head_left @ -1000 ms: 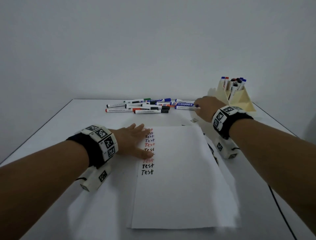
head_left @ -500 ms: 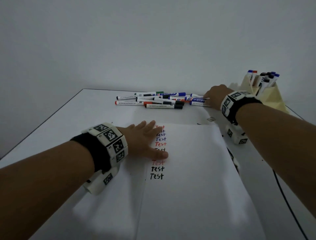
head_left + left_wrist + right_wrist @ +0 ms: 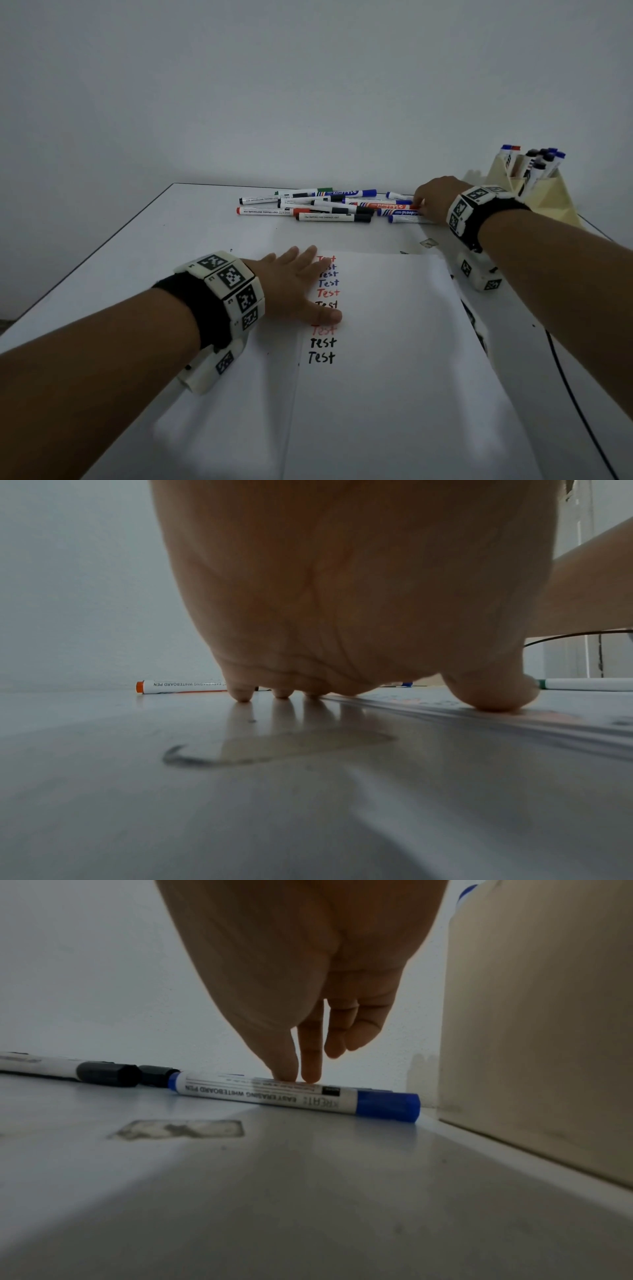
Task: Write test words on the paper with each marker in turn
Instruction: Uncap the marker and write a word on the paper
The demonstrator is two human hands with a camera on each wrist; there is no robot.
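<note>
1. Left hand lies flat, fingers spread, pressing the paper's left edge by the column of "Test" words
2. Loose markers lie along the table's far edge
3. Right hand, fingers extended, fingertips touching a blue-capped marker; holding nothing

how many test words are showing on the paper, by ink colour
red words: 3
blue words: 1
black words: 3
dark words half under the left hand, colour unclear: 2
total: 9 showing; the thumb may cover one more
</note>
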